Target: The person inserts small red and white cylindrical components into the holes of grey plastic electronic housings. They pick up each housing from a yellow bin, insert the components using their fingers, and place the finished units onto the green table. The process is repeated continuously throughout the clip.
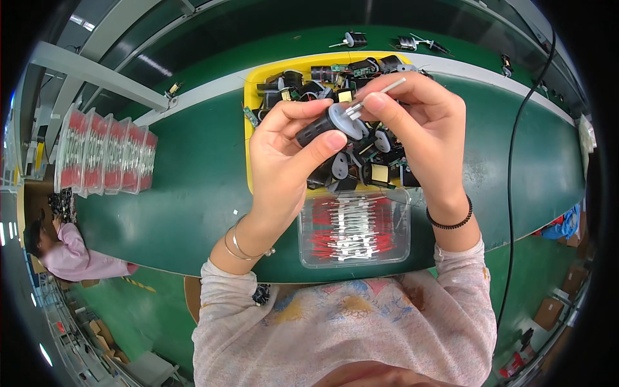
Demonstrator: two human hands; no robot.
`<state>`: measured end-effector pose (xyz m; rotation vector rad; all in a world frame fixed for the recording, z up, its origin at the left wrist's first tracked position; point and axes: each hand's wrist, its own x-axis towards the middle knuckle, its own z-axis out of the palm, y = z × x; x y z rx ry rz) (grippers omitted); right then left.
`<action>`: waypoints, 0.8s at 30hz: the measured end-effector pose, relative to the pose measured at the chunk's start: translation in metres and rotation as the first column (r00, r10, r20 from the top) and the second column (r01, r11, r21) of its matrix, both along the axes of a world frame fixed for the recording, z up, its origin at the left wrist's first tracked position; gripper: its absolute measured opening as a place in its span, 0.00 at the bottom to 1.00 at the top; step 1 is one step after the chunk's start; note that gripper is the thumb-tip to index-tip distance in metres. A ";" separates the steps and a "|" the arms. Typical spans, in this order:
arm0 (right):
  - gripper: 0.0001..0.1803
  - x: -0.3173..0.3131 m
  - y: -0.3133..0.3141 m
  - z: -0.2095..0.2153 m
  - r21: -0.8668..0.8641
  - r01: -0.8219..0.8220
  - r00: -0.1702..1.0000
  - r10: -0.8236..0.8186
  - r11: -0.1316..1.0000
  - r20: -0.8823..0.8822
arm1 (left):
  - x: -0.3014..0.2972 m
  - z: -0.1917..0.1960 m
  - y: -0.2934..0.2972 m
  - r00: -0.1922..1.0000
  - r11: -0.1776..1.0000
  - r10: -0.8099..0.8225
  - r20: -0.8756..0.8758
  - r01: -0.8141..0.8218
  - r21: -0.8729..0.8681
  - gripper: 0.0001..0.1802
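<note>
Pinched between the thumb and fingers of my left hand [280,155] is a black cylindrical part [311,133] with a round grey disc [345,122] on its end. It is tilted, disc toward the right. My right hand [425,119] pinches a thin white rod [394,85] close to short white prongs on the disc; whether rod and prongs touch I cannot tell. Both hands are over a yellow bin [249,164] full of similar black parts with grey discs and green circuit boards. Nearer me, a clear plastic box [354,264] holds many thin red-and-white pieces.
Clear boxes [106,155] of red-and-white pieces are stacked at the left. A black cable [511,174] hangs down on the right. Several loose parts [351,40] lie beyond the bin on a green surface. A person in pink [80,256] works at far left.
</note>
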<state>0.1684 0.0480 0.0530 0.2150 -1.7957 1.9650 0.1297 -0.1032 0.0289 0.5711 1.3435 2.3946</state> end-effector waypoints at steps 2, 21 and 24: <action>0.04 0.000 0.001 -0.004 -0.031 0.010 1.000 -0.009 0.999 0.009 | -0.002 -0.001 0.002 1.000 1.000 -0.018 -0.013 0.018 -0.004 0.19; 0.14 0.022 0.053 -0.008 0.165 0.240 0.970 -0.228 0.957 -0.085 | -0.213 -0.043 0.035 0.610 0.440 -0.408 -0.679 -0.520 -0.732 0.16; 0.11 0.033 0.049 -0.005 0.264 0.164 0.984 -0.177 0.951 0.027 | -0.143 0.009 0.007 0.561 0.386 -0.679 -0.473 -0.274 -0.881 0.12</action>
